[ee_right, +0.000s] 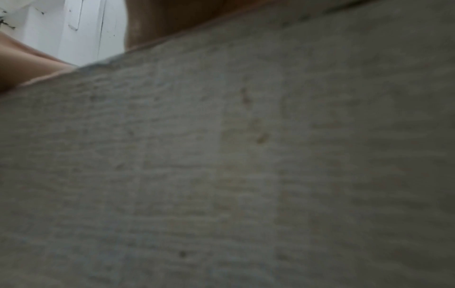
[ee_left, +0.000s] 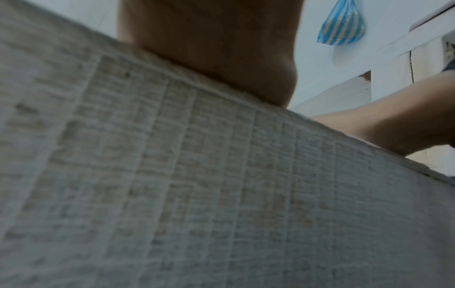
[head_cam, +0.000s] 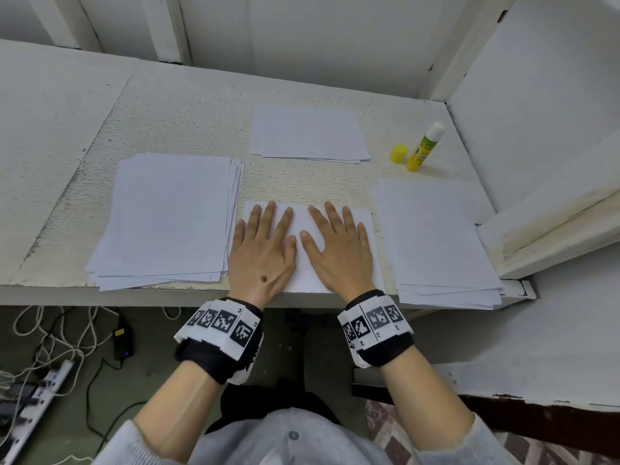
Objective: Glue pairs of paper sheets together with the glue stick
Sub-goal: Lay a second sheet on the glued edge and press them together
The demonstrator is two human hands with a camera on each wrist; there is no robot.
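**Both palms flat on the paper**

The left hand [head_cam: 260, 250] and right hand [head_cam: 339, 248] lie side by side, fingers spread straight, pressing a sheet of paper [head_cam: 303, 266] at the near edge of the worktop [head_cam: 188, 105]. A paper stack [head_cam: 171, 216] sits left, another stack [head_cam: 436, 239] right, a smaller pile [head_cam: 307, 132] behind. The glue stick [head_cam: 424, 147] stands uncapped at far right, its yellow cap [head_cam: 399, 153] just beside it.
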